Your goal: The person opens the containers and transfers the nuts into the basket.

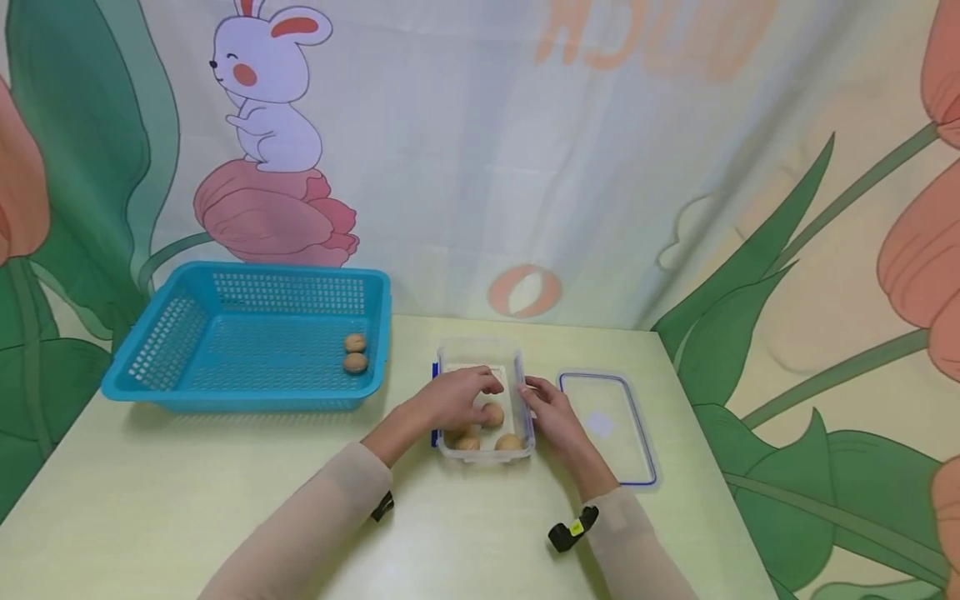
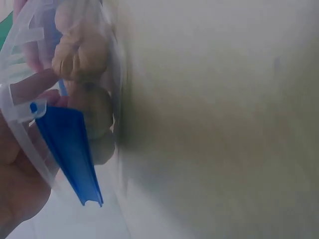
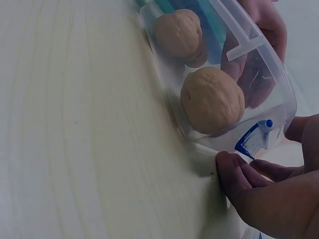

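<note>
A clear plastic food container (image 1: 487,457) with blue side clips stands on the table, walnuts inside it. One walnut (image 1: 492,414) lies near the middle; another walnut (image 1: 510,442) and a third walnut (image 1: 468,443) lie by its near wall. My left hand (image 1: 459,398) reaches over the left rim into the container, fingers spread apart, thumb beside the middle walnut. In the right wrist view its fingers show through the clear wall. My right hand (image 1: 553,414) holds the container's right side, with the thumb at the rim and the other fingers (image 3: 232,172) low outside, near the blue clip (image 3: 254,139).
A blue plastic basket (image 1: 247,402) stands at the left with two walnuts (image 1: 355,353) in its right end. Just right of the container lies a clear lid (image 1: 637,425) with a blue seal. A printed curtain (image 1: 450,167) hangs behind the table.
</note>
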Available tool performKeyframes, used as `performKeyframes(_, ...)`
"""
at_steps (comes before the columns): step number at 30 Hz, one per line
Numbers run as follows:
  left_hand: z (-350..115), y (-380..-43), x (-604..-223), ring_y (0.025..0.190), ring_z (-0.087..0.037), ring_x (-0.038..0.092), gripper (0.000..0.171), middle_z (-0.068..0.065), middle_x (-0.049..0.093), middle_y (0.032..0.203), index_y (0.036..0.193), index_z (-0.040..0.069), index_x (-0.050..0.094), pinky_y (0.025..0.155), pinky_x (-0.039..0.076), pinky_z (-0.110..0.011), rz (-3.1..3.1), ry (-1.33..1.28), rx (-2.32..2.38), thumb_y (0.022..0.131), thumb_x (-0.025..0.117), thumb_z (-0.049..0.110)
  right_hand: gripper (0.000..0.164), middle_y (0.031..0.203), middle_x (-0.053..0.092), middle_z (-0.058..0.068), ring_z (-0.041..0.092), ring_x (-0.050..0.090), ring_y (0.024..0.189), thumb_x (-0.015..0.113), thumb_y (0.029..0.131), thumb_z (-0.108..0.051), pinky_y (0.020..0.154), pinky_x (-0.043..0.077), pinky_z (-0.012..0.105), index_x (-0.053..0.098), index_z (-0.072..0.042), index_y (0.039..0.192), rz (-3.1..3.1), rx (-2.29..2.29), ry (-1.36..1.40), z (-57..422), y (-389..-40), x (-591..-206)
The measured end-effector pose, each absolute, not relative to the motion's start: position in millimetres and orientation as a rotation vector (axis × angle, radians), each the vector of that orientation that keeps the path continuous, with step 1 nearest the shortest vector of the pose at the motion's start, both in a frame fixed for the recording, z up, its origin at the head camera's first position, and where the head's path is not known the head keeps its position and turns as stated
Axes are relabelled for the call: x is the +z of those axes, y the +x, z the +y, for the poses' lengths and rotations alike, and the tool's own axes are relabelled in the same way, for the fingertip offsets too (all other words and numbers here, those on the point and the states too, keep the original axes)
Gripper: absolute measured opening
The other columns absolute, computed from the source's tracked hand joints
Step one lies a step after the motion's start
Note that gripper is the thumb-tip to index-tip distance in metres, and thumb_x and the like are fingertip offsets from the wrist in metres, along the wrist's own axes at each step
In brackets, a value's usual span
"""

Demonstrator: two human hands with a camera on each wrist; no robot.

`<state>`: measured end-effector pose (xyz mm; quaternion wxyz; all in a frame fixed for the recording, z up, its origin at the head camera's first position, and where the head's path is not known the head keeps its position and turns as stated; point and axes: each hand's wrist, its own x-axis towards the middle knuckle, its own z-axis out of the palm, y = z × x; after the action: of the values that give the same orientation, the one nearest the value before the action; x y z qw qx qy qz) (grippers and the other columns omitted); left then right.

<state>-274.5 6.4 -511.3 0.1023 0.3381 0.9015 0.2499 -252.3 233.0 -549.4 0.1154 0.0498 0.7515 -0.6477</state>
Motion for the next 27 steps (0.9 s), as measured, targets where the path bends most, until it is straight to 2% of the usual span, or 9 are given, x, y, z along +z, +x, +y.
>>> performKeyframes(16, 15, -269, -527, 0.104, -0.016, 0.070, 0.036, 0.006, 0.071, 0.119, 0.128, 0.019, 0.076, 0.089, 0.058, -0.038, 2.821, 1.039, 0.545, 0.097, 0.076, 0.039, 0.055, 0.148, 0.056, 0.028, 0.039, 0.053, 0.137, 0.060, 0.110, -0.032, 0.112, 0.046, 0.058, 0.048, 0.002, 0.153, 2.271, -1.885, 0.134, 233, -250, -551)
performKeyframes(21, 16, -269, -530, 0.097, -0.012, 0.069, 0.033, 0.009, 0.072, 0.116, 0.125, 0.022, 0.078, 0.083, 0.057, -0.035, 2.840, 1.049, 0.487, 0.096, 0.077, 0.040, 0.054, 0.149, 0.055, 0.029, 0.038, 0.052, 0.139, 0.060, 0.110, -0.031, 0.114, 0.044, 0.058, 0.049, 0.002, 0.152, 2.255, -1.900, 0.127, 232, -247, -552)
performKeyframes(27, 12, -270, -528, 0.084, -0.008, 0.062, 0.027, 0.010, 0.070, 0.104, 0.117, 0.023, 0.078, 0.075, 0.053, -0.032, 2.840, 1.061, 0.490, 0.095, 0.078, 0.039, 0.052, 0.148, 0.057, 0.028, 0.037, 0.053, 0.138, 0.060, 0.110, -0.033, 0.113, 0.045, 0.057, 0.052, -0.001, 0.150, 2.248, -1.916, 0.121, 229, -249, -554)
